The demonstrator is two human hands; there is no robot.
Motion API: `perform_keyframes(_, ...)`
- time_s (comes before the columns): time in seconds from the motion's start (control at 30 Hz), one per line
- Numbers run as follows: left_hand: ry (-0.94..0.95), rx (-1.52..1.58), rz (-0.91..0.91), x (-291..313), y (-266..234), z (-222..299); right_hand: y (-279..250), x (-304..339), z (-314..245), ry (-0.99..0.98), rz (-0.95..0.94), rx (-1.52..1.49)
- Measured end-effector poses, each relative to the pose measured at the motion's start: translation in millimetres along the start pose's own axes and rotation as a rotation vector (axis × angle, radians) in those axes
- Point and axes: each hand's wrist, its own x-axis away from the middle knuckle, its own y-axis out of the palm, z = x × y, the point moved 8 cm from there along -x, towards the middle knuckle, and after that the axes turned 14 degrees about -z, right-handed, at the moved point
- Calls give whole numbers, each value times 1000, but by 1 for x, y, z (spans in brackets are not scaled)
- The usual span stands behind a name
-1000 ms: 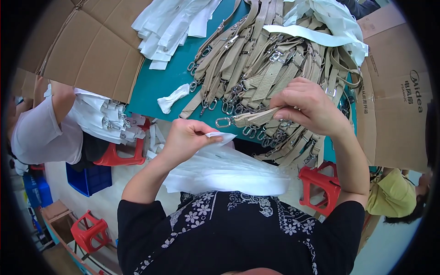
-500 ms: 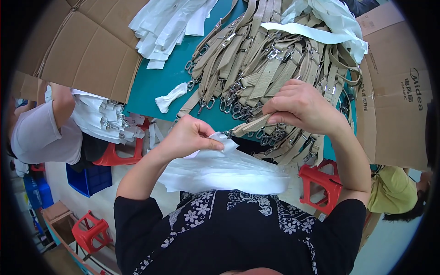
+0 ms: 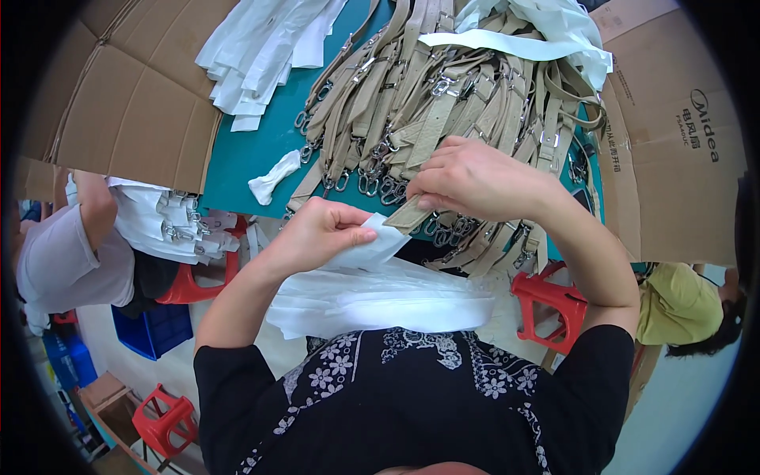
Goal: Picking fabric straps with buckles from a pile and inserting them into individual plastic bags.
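Observation:
My left hand (image 3: 321,234) pinches a thin white wrapping strip (image 3: 381,242) between thumb and fingers. From the right, my right hand (image 3: 479,180) grips a tan strap (image 3: 407,215), whose flat end meets the top of that strip. Whether the strap's end lies inside or on the strip I cannot tell. Below both hands, a stack of white wrapping strips (image 3: 380,302) rests against my lap. Just beyond my fingers lies a big heap of tan straps (image 3: 431,119) with metal clips hanging toward me.
White strips (image 3: 265,59) and a crumpled white piece (image 3: 274,177) lie on the green table (image 3: 237,170). Cardboard boxes flank it, left (image 3: 134,87) and right (image 3: 661,142). Red stools (image 3: 546,309) stand about. A person sits on each side.
My right hand has shifted left with the strap. The metal clip seen by my left fingers before is out of sight there; a flat strap end now meets the white strip.

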Motion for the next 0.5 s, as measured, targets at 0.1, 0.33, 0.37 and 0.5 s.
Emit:
perform_keyframes(0.1, 81, -58, 72, -1, -3, -6, 4, -2, 1, -16, 10, -20)
perform_keyframes(0.33, 262, 92, 161, 8, 0, -6, 3, -1, 6, -40, 65, -141)
perform_keyframes(0.37, 289, 64, 187, 11, -1, -7, 2, -1, 6, -39, 67, -142)
perform_keyframes(0.5, 353, 56, 231, 20, -2, -7, 4, -3, 11, -26, 78, -188)
